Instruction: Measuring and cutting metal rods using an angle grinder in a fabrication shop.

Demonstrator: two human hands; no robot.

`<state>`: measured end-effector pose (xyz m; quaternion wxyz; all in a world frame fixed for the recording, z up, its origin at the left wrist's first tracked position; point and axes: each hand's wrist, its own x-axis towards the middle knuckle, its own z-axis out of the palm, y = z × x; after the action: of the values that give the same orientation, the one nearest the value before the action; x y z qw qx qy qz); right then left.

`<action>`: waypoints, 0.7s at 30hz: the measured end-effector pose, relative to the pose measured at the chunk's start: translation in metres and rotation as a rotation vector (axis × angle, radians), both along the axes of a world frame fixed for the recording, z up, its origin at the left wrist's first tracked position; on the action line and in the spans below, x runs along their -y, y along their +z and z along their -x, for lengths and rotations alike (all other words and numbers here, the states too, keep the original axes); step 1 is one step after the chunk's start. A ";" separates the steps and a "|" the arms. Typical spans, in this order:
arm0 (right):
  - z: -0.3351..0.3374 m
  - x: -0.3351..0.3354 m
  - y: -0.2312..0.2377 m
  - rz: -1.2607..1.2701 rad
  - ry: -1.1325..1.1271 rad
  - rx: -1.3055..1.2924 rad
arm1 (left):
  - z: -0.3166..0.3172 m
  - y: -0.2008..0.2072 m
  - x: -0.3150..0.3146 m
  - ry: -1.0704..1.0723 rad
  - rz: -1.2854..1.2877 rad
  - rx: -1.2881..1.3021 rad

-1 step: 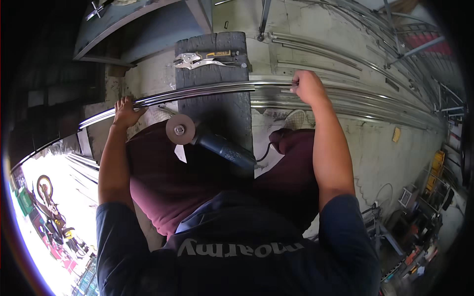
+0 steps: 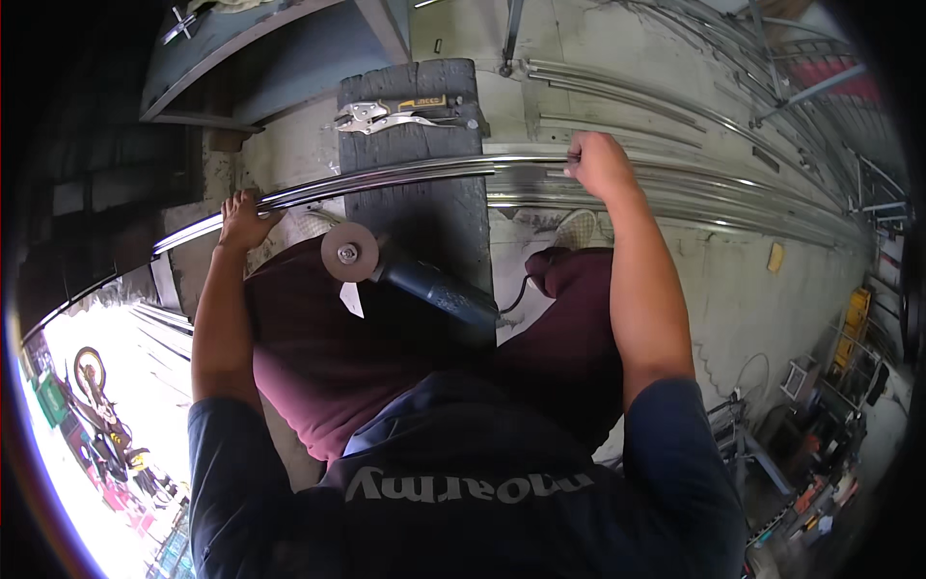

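Note:
Shiny metal tubes [image 2: 405,175] lie side by side across a dark, worn wooden bench [image 2: 417,212]. My left hand [image 2: 248,220] is closed over them left of the bench, fingers over the far side. To the right, my right hand [image 2: 600,166] grips a tube in a closed fist beyond the bench edge; the exact hold is partly hidden by the fingers. Between my legs, an angle grinder [image 2: 439,292] rests on the near part of the bench, its round disc [image 2: 350,252] towards the left. Locking pliers [image 2: 395,116] lie at the bench's far end.
More metal tubes [image 2: 617,94] lie on the floor at the right, some running under my right forearm. A grey metal table [image 2: 289,48] stands at the far left. Tools and equipment [image 2: 801,434] crowd the right side. The grinder's cord [image 2: 519,294] runs beside my right leg.

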<state>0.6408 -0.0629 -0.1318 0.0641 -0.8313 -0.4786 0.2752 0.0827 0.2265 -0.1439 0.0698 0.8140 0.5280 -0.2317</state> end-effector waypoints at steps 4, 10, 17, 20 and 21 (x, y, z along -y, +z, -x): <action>0.001 -0.001 -0.002 0.002 -0.014 0.013 | -0.001 0.000 -0.002 -0.016 0.001 -0.038; 0.009 -0.003 -0.007 0.032 -0.003 0.098 | -0.002 0.005 0.002 -0.031 -0.043 -0.037; 0.018 0.000 -0.015 -0.076 0.102 0.335 | 0.005 -0.002 -0.002 -0.017 -0.020 -0.048; 0.021 0.003 -0.022 -0.130 0.098 0.383 | 0.005 -0.001 -0.002 -0.012 -0.031 -0.035; 0.023 0.004 -0.024 -0.150 0.108 0.372 | 0.003 0.001 -0.001 -0.019 -0.049 -0.029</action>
<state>0.6182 -0.0671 -0.1557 0.0217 -0.8339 -0.5451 0.0833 0.0793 0.2278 -0.1433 0.0399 0.8171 0.5268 -0.2308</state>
